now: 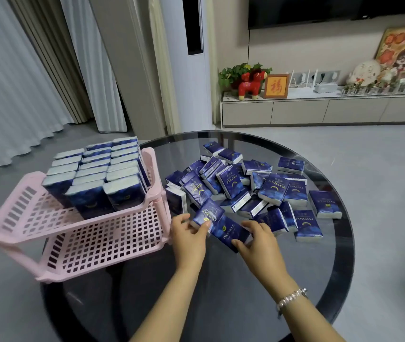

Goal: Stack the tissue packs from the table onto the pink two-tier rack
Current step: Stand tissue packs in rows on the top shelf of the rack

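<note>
Your colour inventory: tissue packs (274, 188), deep blue wrappers with a mottled night-sky print, gold lettering and a small yellow arc, white at the ends. Rack (80, 233), pale pink plastic with a square-grid lattice. Table (332, 267), smoked grey glass with a black rim. Your bracelet (291, 297), silver-white beads.
</note>
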{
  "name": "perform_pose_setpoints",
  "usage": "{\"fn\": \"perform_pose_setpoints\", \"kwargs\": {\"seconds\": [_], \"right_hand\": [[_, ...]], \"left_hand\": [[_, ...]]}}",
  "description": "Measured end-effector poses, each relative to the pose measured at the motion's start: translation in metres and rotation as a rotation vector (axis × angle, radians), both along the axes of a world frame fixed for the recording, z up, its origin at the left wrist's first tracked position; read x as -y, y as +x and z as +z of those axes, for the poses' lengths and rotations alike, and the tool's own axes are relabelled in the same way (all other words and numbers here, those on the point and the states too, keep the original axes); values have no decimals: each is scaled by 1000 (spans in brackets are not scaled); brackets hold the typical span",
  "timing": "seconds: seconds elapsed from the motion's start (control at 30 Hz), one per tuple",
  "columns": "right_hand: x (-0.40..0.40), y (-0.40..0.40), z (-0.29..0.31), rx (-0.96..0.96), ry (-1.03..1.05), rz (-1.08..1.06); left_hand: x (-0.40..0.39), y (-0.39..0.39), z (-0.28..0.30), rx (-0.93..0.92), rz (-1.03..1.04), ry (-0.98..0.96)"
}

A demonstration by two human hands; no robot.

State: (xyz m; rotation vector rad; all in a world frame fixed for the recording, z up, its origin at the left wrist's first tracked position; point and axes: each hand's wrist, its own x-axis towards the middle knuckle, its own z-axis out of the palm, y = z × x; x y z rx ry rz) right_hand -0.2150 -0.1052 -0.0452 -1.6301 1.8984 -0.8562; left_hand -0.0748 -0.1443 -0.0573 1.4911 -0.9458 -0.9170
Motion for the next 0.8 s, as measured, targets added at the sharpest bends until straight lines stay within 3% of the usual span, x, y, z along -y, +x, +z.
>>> {"fn": "perform_pose_setpoints", "kwargs": {"seconds": [0.27, 0.5, 0.63, 0.8], "right_hand": [[-17, 4, -4, 149, 14, -16], [-38, 3, -7, 607, -61, -117], [-46, 6, 1, 762, -75, -21], [-46, 14, 3, 796, -25, 71]], "left_hand": [[-43, 12, -5, -109, 6, -62], [-65, 29, 0, -276, -25, -48], [-65, 35, 2, -258, -137, -29], [-66, 32, 1, -345, -229, 39]]}}
